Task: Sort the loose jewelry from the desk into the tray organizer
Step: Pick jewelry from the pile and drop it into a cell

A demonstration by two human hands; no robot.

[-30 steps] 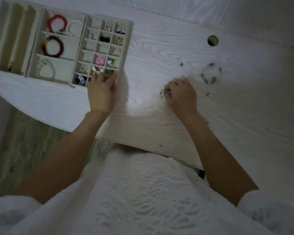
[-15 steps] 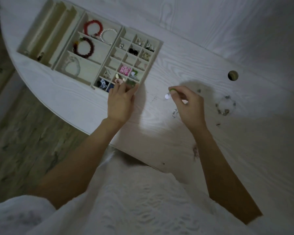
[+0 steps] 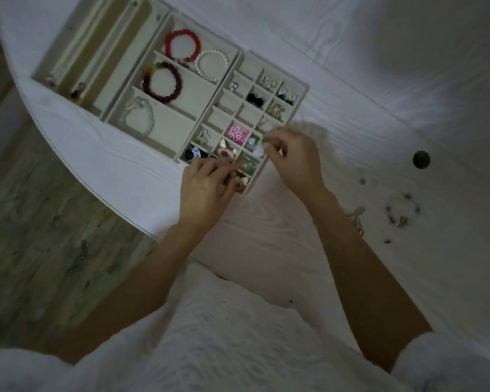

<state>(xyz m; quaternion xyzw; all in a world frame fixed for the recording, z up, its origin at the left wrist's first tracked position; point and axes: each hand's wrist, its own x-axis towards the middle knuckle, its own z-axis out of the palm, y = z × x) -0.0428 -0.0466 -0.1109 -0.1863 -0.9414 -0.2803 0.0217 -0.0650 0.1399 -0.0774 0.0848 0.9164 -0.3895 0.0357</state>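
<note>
Your right hand (image 3: 292, 157) pinches a small green piece of jewelry (image 3: 265, 141) between thumb and fingertips, just above the near right corner of the tray organizer (image 3: 304, 90), over the small square compartments. Your left hand (image 3: 207, 188) rests on the near edge of that same grid, fingers curled against the front cells; whether it grips anything there, I cannot tell.

To do this drop well, pick the cell first. The one with similar green pieces (image 3: 248, 164) sits just beside your fingertips and looks like the match. Lower the piece until it is inside the walls before you let go, so it cannot bounce into the neighbouring cell with the pink flower (image 3: 237, 133). Let the left hand steady the tray, but keep its fingers clear of the target cell.

More loose items wait on the tabletop (image 3: 351, 108) to your right: a beaded bracelet (image 3: 402, 210) and a few small bits near the forearm.
</note>
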